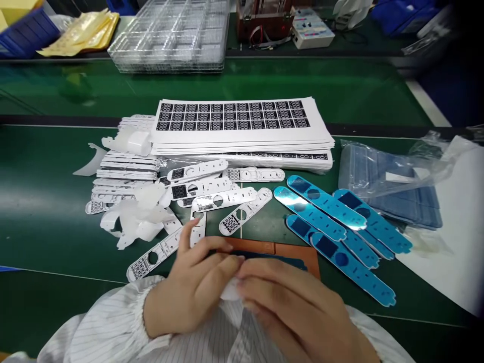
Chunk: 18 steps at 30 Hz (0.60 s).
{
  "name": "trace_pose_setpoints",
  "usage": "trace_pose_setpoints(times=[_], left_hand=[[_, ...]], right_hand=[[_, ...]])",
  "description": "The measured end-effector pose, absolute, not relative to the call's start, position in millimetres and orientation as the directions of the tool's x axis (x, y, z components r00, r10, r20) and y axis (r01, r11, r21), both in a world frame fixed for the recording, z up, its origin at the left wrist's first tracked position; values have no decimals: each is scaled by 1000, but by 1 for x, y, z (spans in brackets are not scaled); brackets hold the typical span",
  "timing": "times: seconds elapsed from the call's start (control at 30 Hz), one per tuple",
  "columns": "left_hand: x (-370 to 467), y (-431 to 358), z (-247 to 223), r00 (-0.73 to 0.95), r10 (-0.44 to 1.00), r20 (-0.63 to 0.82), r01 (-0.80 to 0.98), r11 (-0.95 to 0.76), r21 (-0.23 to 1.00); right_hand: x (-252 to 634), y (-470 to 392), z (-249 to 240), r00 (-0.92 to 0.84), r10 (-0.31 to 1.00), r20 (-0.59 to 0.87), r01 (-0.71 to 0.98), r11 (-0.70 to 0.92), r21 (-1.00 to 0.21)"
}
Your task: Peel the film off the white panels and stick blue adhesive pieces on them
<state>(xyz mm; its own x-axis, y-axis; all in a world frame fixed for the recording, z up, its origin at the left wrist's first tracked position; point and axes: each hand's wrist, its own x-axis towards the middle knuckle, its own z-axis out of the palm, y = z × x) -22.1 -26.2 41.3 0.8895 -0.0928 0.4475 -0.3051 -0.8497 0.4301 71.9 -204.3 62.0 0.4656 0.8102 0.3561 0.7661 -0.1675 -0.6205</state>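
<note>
My left hand (194,290) and my right hand (293,300) meet fingertip to fingertip in front of my body. Both have pinched, closed fingers, with the left index finger raised. A small white piece (230,291) shows between them, mostly hidden by the fingers, so its kind is unclear. Just beyond lies an orange fixture (312,257) bearing a dark blue strip (285,260). White long panels (156,256) with black printing and round holes are scattered beyond my left hand. Shiny blue panels (355,267) of like shape overlap to the right.
A stack of printed sheets (242,136) lies at the middle back. Crumpled white film (138,217) covers part of the piled panels at left. Plastic-bagged blue sheets (385,186) and white paper (457,242) are at right. Clear trays (170,35) stand behind.
</note>
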Motion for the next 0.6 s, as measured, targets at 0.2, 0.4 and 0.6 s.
trace_pose_setpoints(times=[0.2, 0.4, 0.6], left_hand=[[-31, 50, 56, 776, 313, 548, 268, -950, 164], [-33, 85, 60, 803, 447, 394, 388, -894, 223], [-37, 69, 61, 739, 276, 614, 188, -961, 205]], right_hand=[[105, -180, 16, 514, 823, 241, 850, -452, -271], [112, -177, -1, 542, 820, 182, 840, -531, -111], [113, -174, 4, 526, 824, 211, 846, -532, -34]])
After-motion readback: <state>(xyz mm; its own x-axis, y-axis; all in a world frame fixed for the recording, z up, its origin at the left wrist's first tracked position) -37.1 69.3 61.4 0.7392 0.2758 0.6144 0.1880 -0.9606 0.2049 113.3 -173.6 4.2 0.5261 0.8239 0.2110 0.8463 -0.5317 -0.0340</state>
